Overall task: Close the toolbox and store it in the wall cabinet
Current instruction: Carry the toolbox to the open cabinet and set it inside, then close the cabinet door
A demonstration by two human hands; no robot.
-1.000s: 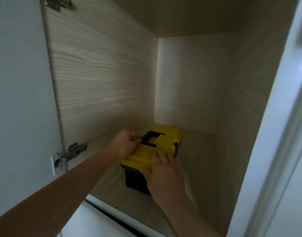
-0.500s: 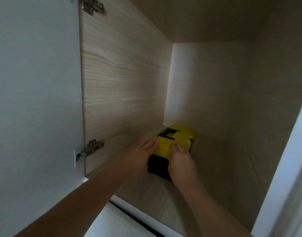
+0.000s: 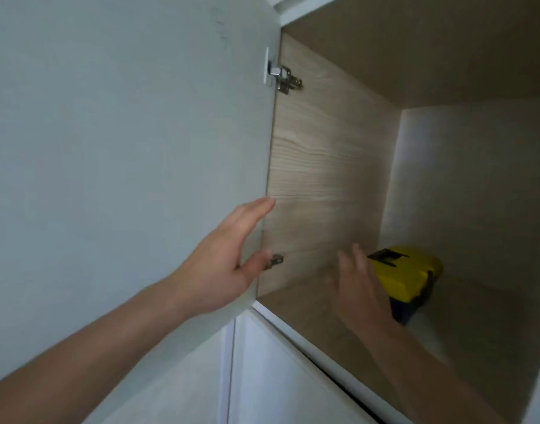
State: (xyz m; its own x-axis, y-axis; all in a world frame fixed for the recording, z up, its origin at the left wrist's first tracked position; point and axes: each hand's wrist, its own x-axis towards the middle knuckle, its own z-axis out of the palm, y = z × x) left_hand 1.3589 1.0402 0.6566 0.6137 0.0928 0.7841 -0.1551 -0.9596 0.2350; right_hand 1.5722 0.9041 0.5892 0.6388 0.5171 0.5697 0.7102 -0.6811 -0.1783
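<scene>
The toolbox [image 3: 409,275], yellow lid shut over a dark body, sits on the floor of the wall cabinet [image 3: 323,185] near its back wall. My right hand [image 3: 358,289] is blurred, fingers spread, just in front of the box and covering its near left corner; I cannot tell whether it touches it. My left hand [image 3: 229,261] is open with fingers apart, its palm against the hinge-side edge of the open white cabinet door [image 3: 125,148], thumb by the lower hinge [image 3: 274,260].
The upper hinge [image 3: 285,78] joins the door to the wood-grain left wall. The white front edge [image 3: 308,347] of the cabinet floor runs diagonally below my arms. White lower fronts [image 3: 262,377] lie beneath it.
Both hands have come off the toolbox. My left hand moved up and left to the door edge, my right hand drew back. The view swung left.
</scene>
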